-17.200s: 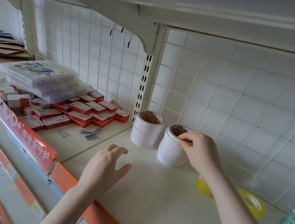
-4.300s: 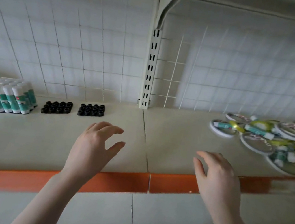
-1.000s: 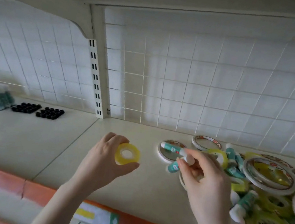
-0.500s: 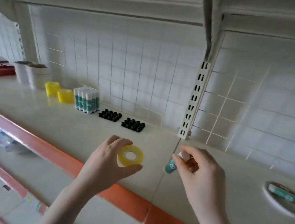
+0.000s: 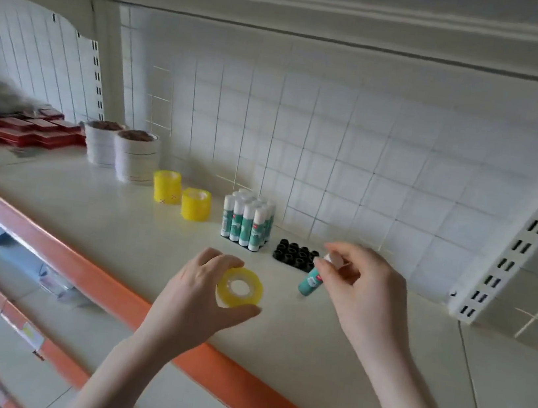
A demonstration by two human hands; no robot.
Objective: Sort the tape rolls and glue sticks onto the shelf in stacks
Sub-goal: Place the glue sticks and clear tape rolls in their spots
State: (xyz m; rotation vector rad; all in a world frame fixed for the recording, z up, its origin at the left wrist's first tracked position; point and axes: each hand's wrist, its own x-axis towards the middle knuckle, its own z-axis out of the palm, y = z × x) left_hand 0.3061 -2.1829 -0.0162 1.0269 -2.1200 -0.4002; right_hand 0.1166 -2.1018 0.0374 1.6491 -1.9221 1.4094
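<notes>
Low in the middle of the frame, the left hand (image 5: 199, 292) holds a yellow tape roll (image 5: 239, 288) in a thumb-and-finger grip above the shelf (image 5: 111, 233), while just right of it the right hand (image 5: 364, 291) pinches a glue stick (image 5: 312, 279) by its white cap, teal body hanging down. Further back stand the upright glue sticks (image 5: 247, 223), two yellow tape stacks (image 5: 181, 196) and two white tape stacks (image 5: 121, 152) toward the left.
</notes>
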